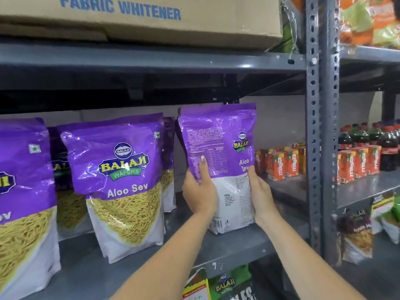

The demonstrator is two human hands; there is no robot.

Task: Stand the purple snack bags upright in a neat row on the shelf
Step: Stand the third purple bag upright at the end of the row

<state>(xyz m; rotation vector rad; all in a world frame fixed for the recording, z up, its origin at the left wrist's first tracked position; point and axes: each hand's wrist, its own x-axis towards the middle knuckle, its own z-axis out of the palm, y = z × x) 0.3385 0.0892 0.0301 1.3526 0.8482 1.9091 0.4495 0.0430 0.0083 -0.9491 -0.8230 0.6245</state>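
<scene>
Held bag (218, 148): purple snack bag, back panel facing me, upright, its bottom edge on or just above the grey shelf (233, 245); I cannot tell whether it touches. This bag is my landmark.

My left hand (199, 191): clasped on the held bag's lower left edge, thumb laid up across the printed panel, remaining fingers wrapped behind and out of sight.

My right hand (260, 195): clasped on the held bag's lower right edge, palm against its side, thumb at the front near the lettering, fingers hidden behind.

Front bag (121, 187): purple, label "Aloo Sev" facing me, standing left of the held bag on the same shelf, apart from it, leaning a little.

Rear bag (168, 165): purple, between the front bag and the held bag, set further back, mostly hidden.

Near bag (23, 213): purple, far left of the held bag, closest to me, cut by the frame edge.

Second rear bag (65, 191): purple, left of the held bag, behind the near and front bags.

Cardboard box (138, 16): on the shelf above the held bag, printed "FABRIC WHITENER".

Juice cartons (279, 163): red and orange, right of the held bag, further back.

Steel upright (322, 126): perforated, right of the held bag.
</scene>
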